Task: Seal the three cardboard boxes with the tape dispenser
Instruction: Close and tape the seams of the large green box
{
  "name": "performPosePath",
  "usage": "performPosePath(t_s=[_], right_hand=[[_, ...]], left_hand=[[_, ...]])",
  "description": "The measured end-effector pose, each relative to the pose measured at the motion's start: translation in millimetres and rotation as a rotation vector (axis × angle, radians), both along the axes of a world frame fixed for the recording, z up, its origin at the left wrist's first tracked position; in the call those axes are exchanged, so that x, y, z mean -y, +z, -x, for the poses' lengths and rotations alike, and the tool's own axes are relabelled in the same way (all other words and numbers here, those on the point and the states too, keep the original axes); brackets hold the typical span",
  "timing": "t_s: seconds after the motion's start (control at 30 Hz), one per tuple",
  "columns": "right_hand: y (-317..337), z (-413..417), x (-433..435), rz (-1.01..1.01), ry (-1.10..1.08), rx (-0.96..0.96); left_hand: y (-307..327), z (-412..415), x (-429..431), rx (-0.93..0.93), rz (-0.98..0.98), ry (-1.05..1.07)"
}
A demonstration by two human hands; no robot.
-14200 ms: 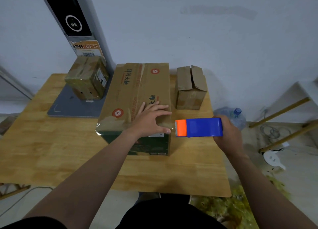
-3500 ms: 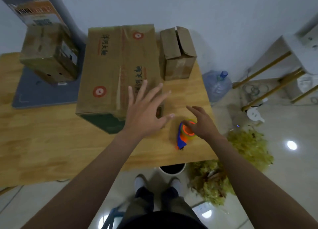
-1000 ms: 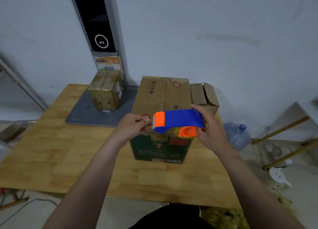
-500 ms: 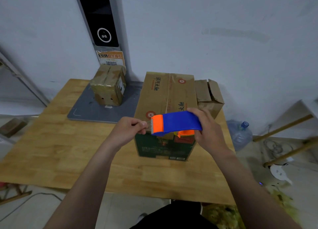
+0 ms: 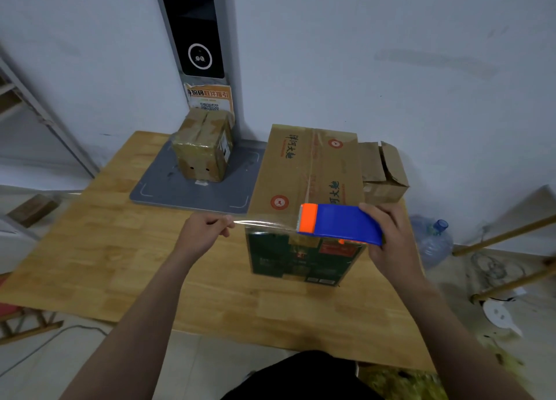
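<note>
My right hand (image 5: pixel 391 240) grips the blue tape dispenser (image 5: pixel 340 223) with an orange tip, held in the air in front of the large cardboard box (image 5: pixel 304 171). My left hand (image 5: pixel 204 231) pinches the free end of a clear tape strip (image 5: pixel 264 223) stretched between it and the dispenser's tip. A small taped box (image 5: pixel 201 146) stands at the back left on a grey plate. A small box (image 5: pixel 382 171) with raised flaps sits to the right of the large one.
The wooden table (image 5: pixel 120 249) carries a grey base plate (image 5: pixel 168 189) with a tall pillar (image 5: pixel 198 38) against the wall. A water bottle (image 5: pixel 433 240) and wooden poles (image 5: pixel 505 234) lie on the floor at the right.
My left hand has drawn away to the left from the dispenser's tip, pulling out a length of clear tape. My right hand still holds the dispenser.
</note>
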State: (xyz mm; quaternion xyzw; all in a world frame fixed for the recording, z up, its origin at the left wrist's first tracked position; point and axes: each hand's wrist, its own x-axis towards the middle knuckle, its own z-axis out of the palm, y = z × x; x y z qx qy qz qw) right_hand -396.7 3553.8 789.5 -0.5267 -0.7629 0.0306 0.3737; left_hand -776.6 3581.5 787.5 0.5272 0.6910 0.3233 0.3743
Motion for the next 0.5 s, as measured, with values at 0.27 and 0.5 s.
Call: performPosePath(t_s=[0.27,0.5], right_hand=[[-15.1,-5.1,5.9,0.020,0.023,0.102],[-17.0,-8.3,1.7,0.051,-0.007,0.107]], left_hand=[[-34.0,-0.3,-10.7,0.021,-0.092,-0.010],[-37.0,1.2,-21.7,0.007,-0.099,-0.041]])
